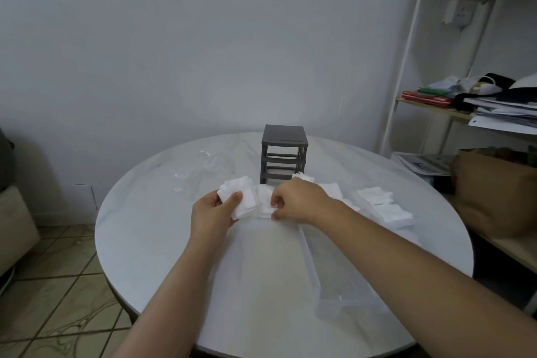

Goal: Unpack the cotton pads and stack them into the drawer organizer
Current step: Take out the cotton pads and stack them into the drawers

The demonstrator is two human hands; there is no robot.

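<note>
My left hand [215, 211] grips a stack of white square cotton pads [239, 193] above the table, thumb on top. My right hand [296, 200] pinches the edge of more cotton pads [263, 200] right beside that stack. Further white pads [380, 203] lie in a clear drawer at the right, and a few pads [331, 190] show behind my right wrist. The dark grey drawer organizer frame [284, 152] stands at the table's far middle with its drawers out. A clear drawer [334, 279] lies on the table under my right forearm.
The round white table [162, 241] bears crumpled clear plastic packaging [200, 171] at the far left. A shelf unit [476, 107] with papers and a brown bag [494, 189] stands at the right. Tiled floor lies at the lower left.
</note>
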